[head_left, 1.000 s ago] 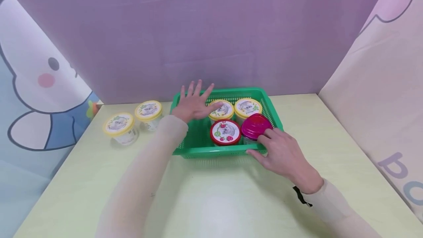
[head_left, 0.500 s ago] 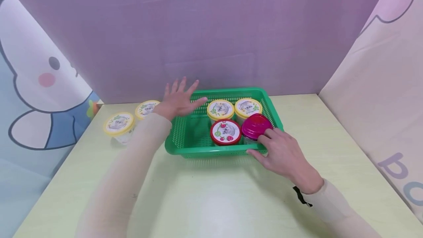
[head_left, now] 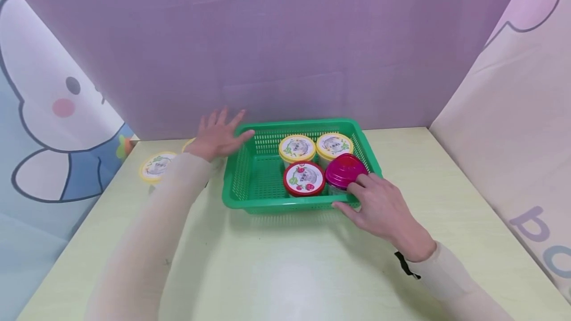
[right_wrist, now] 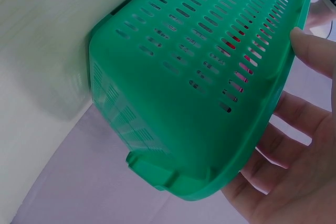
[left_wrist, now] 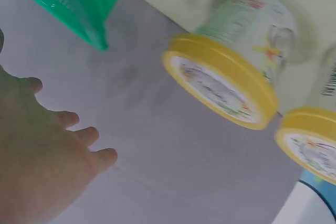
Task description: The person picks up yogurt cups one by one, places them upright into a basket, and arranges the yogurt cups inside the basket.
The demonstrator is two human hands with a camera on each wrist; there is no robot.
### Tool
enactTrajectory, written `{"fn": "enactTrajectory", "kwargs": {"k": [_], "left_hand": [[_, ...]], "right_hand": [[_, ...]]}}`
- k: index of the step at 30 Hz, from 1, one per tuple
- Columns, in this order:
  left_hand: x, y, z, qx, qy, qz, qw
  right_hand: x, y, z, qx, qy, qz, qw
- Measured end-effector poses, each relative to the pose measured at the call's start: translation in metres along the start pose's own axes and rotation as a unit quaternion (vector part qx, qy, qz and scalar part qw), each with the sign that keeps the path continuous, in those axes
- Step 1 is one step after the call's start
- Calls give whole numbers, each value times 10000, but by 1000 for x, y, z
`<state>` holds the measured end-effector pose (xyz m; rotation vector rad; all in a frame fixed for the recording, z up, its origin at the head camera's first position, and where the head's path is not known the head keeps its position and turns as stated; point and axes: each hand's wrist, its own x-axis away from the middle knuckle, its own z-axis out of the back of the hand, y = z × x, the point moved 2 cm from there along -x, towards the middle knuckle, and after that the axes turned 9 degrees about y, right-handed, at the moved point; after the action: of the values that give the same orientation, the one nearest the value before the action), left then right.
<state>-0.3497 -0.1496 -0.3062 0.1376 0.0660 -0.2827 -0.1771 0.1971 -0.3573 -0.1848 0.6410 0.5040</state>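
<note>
My left hand (head_left: 215, 138) is in the air by the left rim of the green plastic basket (head_left: 241, 203), fingers spread and holding nothing. Under or beside it, a yellow-lidded tub (left_wrist: 220, 85) stands on the table, mostly hidden in the head view. To its left is a second yellow-lidded tub (head_left: 155, 166), partly covered by the sleeve. With thumb outside and fingers inside, my right hand (head_left: 379, 207) grips the basket's front right rim. Inside the basket are two yellow-lidded tubs (head_left: 297, 147), a red-lidded tub (head_left: 305, 179) and a magenta-lidded tub (head_left: 345, 170) beside the right fingers.
The pale table (head_left: 285, 266) stretches in front of the basket. A purple cloth wall (head_left: 285, 53) rises close behind it, with printed cloth walls on the left and right. The basket's left part shows bare floor (head_left: 265, 177).
My left hand has moved left, from over the basket to beside its left rim, and the left sleeve now covers more of the outside tubs. The right hand has stayed put.
</note>
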Motion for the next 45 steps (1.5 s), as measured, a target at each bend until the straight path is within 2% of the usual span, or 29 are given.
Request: {"fn": "enactTrajectory", "kwargs": {"k": [10, 20, 25, 33, 36, 45], "left_hand": [[4, -33, -8, 8, 113, 238, 9997], [11, -58, -20, 120, -45, 603, 9981], [14, -64, -27, 182, -256, 808, 9962], [12, -73, -41, 230, -482, 932, 9942], [14, -72, -42, 301, -562, 1014, 9928], [14, -73, -47, 200, -489, 943, 9941]], "right_hand": [[0, 0, 0, -2, 34, 30, 10000], [0, 0, -1, 3, 79, 59, 10000], [1, 1, -1, -1, 80, 65, 9999], [0, 0, -2, 9, 14, 20, 10000], [0, 0, -2, 16, -14, 7, 10000], [0, 0, -2, 22, 30, 8, 10000]]}}
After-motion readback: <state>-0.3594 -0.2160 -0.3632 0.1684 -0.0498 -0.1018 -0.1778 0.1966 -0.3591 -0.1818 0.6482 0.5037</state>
